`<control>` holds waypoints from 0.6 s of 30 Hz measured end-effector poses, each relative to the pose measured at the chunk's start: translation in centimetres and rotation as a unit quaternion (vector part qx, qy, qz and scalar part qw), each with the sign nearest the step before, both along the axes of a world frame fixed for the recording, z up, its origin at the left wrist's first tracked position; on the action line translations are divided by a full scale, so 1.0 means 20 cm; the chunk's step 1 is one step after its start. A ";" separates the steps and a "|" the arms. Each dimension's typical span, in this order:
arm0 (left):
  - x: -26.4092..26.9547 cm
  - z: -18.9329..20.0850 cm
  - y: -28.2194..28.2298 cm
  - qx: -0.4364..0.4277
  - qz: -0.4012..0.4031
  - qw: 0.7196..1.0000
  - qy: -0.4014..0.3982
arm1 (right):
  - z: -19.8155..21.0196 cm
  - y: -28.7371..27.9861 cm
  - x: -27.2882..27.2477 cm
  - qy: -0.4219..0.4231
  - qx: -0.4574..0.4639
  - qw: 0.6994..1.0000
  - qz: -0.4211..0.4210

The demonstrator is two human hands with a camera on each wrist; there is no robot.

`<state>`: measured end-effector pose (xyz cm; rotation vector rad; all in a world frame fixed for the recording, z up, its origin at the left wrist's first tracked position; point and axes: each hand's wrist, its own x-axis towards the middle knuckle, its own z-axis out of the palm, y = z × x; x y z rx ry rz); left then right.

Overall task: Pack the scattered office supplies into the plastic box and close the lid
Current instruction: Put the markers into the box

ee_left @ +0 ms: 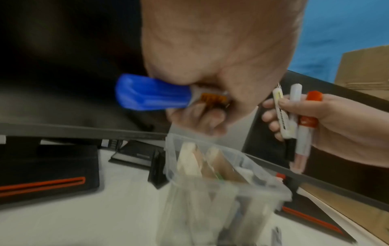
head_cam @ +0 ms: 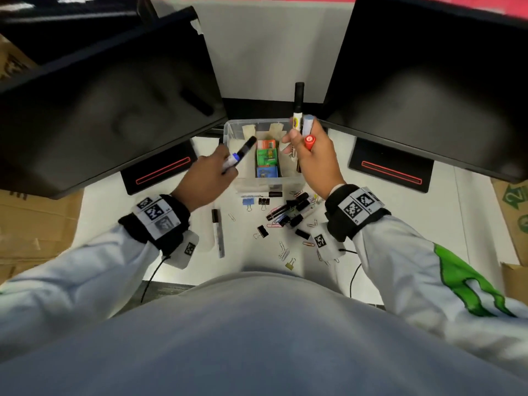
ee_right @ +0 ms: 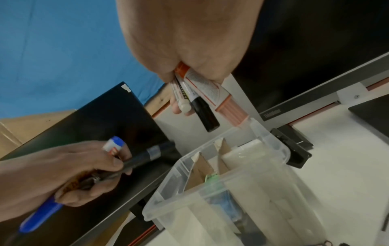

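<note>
Motion blur smears the left wrist view, so the print on the markers there cannot be read, and the box (ee_left: 210,188) shows only as a cloudy clear shape. The far ends of both monitors (head_cam: 114,110) are cut off by the frame. The box contents are partly hidden behind its walls and card dividers; three small coloured packs (head_cam: 267,158) in its middle slot are plain only from the head view.

The left hand (head_cam: 207,178) hovers at the left edge of the box, fingers curled round two markers: a blue-capped one (ee_left: 151,92) and a dark one (ee_right: 143,158) that points toward the box. The right hand (head_cam: 314,155) is raised over the box's right side, wrist up, clamped on a bundle of markers (ee_right: 197,93) held roughly upright: a red-capped one, a black-capped one and a white one. Their lower tips hang just above the right compartment, not touching it.

The open box (head_cam: 231,130) stands on the white bench (head_cam: 108,201) between the monitor stands. Near it lie more markers (head_cam: 291,210), one single marker (head_cam: 217,232) to the left, binder clips (head_cam: 263,231) and paper clips (head_cam: 283,252)
</note>
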<state>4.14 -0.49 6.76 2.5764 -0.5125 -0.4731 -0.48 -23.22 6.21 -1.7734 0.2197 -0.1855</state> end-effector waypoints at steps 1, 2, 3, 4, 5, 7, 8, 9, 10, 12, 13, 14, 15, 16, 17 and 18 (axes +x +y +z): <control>0.05 -0.01 0.00 0.028 0.019 0.999 0.008 | 0.00 0.01 0.01 0.005 0.011 1.000 0.008; 0.09 -0.03 -0.01 0.054 0.034 0.998 0.022 | -0.01 0.02 0.01 0.011 0.014 1.000 0.018; 0.14 -0.06 -0.03 0.074 0.044 0.996 0.034 | -0.02 0.03 0.01 0.018 0.008 0.999 0.028; 0.18 -0.08 -0.07 0.090 0.051 0.993 0.049 | -0.02 0.04 0.01 0.026 -0.001 0.999 0.038; 0.21 -0.11 -0.11 0.100 0.055 0.991 0.068 | -0.03 0.06 0.02 0.034 -0.010 0.998 0.046; 0.24 -0.14 -0.21 0.096 0.062 0.987 0.112 | -0.06 0.08 0.02 0.052 -0.018 0.997 0.056; 0.26 -0.16 -0.25 0.089 0.066 0.985 0.131 | -0.06 0.09 0.02 0.061 -0.019 0.996 0.057; 0.27 -0.17 -0.28 0.082 0.068 0.984 0.141 | -0.07 0.09 0.01 0.068 -0.019 0.996 0.058; 0.28 -0.19 -0.31 0.080 0.068 0.984 0.146 | -0.07 0.09 0.01 0.073 -0.018 0.995 0.058; 0.31 -0.22 -0.33 0.082 0.059 0.986 0.132 | -0.08 0.09 0.00 0.080 -0.013 0.995 0.059; 0.32 -0.24 -0.33 0.079 0.049 0.990 0.109 | -0.08 0.08 -0.01 0.089 -0.014 0.994 0.060; 0.32 -0.25 -0.32 0.068 0.042 0.993 0.083 | -0.09 0.07 -0.01 0.100 -0.016 0.993 0.061; 0.32 -0.26 -0.31 0.045 0.040 0.996 0.059 | -0.10 0.07 -0.01 0.114 -0.021 0.991 0.062; 0.31 -0.25 -0.29 0.023 0.043 0.998 0.035 | -0.10 0.06 -0.01 0.127 -0.021 0.989 0.067; 0.31 -0.26 -0.27 0.005 0.049 0.999 0.003 | -0.10 0.06 0.00 0.140 -0.017 0.987 0.071; 0.31 -0.26 -0.23 -0.004 0.060 0.998 -0.029 | -0.10 0.06 0.01 0.155 -0.006 0.985 0.074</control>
